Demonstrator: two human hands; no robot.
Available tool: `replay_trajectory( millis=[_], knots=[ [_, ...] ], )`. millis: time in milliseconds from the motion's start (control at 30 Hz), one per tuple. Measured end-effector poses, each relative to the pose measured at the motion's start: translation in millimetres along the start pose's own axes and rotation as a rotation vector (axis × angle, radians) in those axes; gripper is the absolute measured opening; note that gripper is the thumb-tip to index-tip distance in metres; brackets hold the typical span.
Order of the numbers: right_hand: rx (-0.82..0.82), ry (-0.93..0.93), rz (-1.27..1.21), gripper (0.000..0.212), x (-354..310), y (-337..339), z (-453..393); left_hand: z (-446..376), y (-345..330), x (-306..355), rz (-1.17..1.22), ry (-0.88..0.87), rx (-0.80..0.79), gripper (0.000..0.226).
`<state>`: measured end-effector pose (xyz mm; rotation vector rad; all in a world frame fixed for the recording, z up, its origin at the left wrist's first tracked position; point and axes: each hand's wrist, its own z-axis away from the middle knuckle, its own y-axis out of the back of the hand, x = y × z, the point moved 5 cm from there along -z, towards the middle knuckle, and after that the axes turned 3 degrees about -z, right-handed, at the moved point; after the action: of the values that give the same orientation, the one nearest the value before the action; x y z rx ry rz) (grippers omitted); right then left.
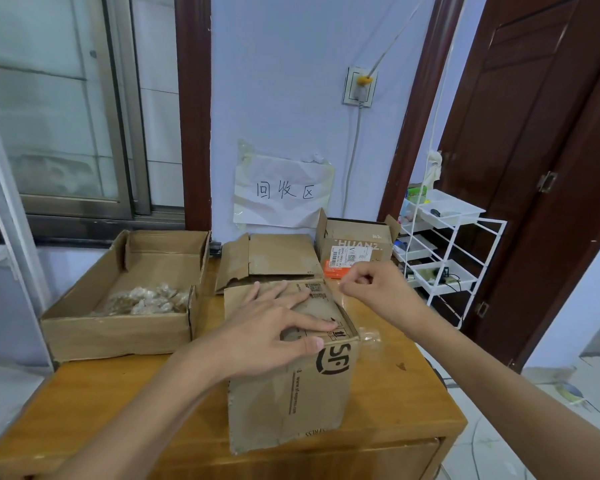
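Observation:
A brown cardboard box printed with "SF" stands on the wooden table in front of me. My left hand lies flat on the box's top, fingers spread, thumb on the front upper edge. My right hand hovers at the box's far right corner with thumb and forefinger pinched together; a thin clear strip of tape seems to be between them, though it is hard to make out. A crumpled piece of clear tape lies on the table right of the box.
An open wide carton with crumpled tape scraps inside sits at the left. A flattened box and a small labelled box stand at the back by the wall, beside an orange packet. A white wire rack stands right of the table.

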<state>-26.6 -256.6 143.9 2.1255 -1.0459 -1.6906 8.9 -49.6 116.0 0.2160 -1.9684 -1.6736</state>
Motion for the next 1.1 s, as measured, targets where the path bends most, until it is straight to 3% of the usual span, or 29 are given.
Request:
replay_trajectory(
  millis=[233, 300, 367, 433, 500, 567, 700, 800, 900, 1000, 1100],
  knots=[
    [0.113, -0.540, -0.540, 0.018, 48.2, -4.8, 36.6, -1.0, -2.0, -0.6, 0.010, 0.002, 0.003, 0.036],
    [0.088, -0.725, -0.731, 0.017, 60.6, -23.6, 49.6, -0.7, -1.1, -0.5, 0.011, 0.008, 0.005, 0.035],
    [0.076, -0.796, -0.898, 0.022, 59.7, -37.4, 57.2, -0.5, -0.4, 0.7, 0.007, 0.011, 0.005, 0.036],
    [0.051, -0.718, -0.832, 0.049, 47.3, -34.0, 58.5, -0.1, -0.1, 2.8, -0.002, 0.011, 0.002, 0.035],
    [-0.028, -0.560, -0.475, 0.066, 24.4, -20.1, 56.7, 0.3, 0.3, 3.0, -0.007, 0.013, -0.002, 0.036],
    [-0.133, -0.434, -0.182, 0.063, 3.4, -11.0, 55.6, 0.6, 0.1, 1.7, -0.016, 0.014, -0.010, 0.039],
    [-0.191, -0.345, 0.051, 0.032, 0.3, -1.0, 51.1, 0.3, 0.1, 1.2, -0.021, 0.012, -0.033, 0.054],
    [-0.176, -0.352, -0.100, 0.032, 5.3, 3.5, 58.9, 0.6, 1.4, -0.8, -0.024, 0.006, -0.007, 0.052],
    [-0.193, -0.492, -0.264, 0.057, 18.0, 0.3, 77.5, 0.4, -0.2, -3.4, -0.021, -0.016, 0.021, 0.049],
    [-0.388, -0.697, -0.245, 0.090, 46.3, -17.1, 100.4, 3.8, 0.0, 0.3, -0.054, -0.027, 0.048, 0.048],
    [-0.591, -0.842, -0.407, 0.107, 72.2, -40.3, 121.5, 19.7, -5.7, 20.4, -0.167, -0.082, 0.088, 0.042]
  ],
)
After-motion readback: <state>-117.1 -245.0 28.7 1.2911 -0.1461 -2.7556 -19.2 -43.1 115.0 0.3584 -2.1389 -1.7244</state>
